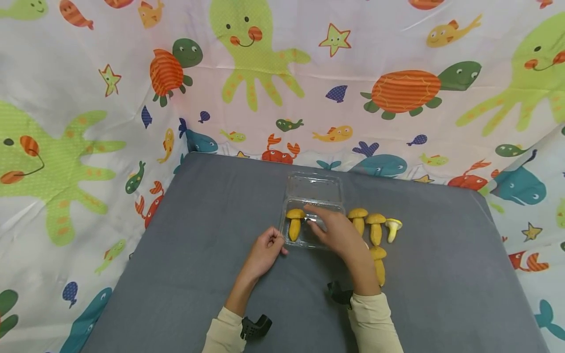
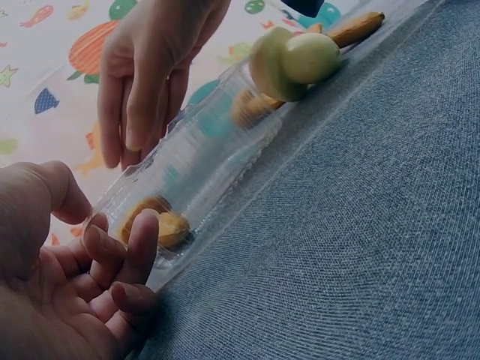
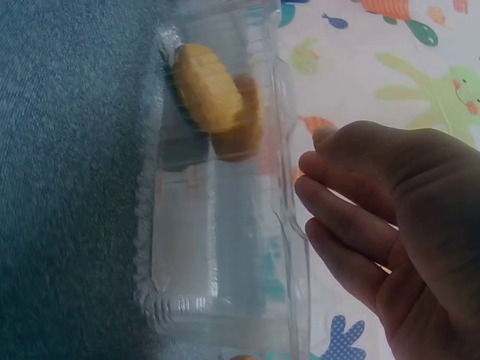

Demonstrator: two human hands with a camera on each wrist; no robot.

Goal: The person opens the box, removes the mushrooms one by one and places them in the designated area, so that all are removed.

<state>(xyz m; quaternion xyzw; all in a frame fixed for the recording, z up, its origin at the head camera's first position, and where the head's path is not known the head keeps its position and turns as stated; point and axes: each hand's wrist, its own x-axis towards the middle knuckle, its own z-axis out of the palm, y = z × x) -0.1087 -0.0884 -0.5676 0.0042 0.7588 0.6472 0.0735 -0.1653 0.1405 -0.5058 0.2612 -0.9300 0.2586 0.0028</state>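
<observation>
A clear plastic clamshell box point(image 1: 314, 202) lies with its lid folded back, and one yellow mushroom point(image 1: 295, 225) rests in its left part. At the box's near left corner is my left hand point(image 1: 265, 250); in the left wrist view its thumb and forefinger point(image 2: 94, 241) pinch the rim. My right hand point(image 1: 337, 233) hovers over the right part of the box. Its fingers point(image 3: 349, 217) are loosely extended and hold nothing. In the right wrist view the mushroom point(image 3: 206, 86) shows through the clear wall.
Right of the box lie several mushrooms: two yellow ones point(image 1: 358, 218) point(image 1: 376, 229), a paler one point(image 1: 393, 229), and a nearer yellow one point(image 1: 378, 264), partly covered by the right forearm. A grey cloth point(image 1: 212, 215) covers the table. Behind hangs a sea-animal curtain point(image 1: 287, 59).
</observation>
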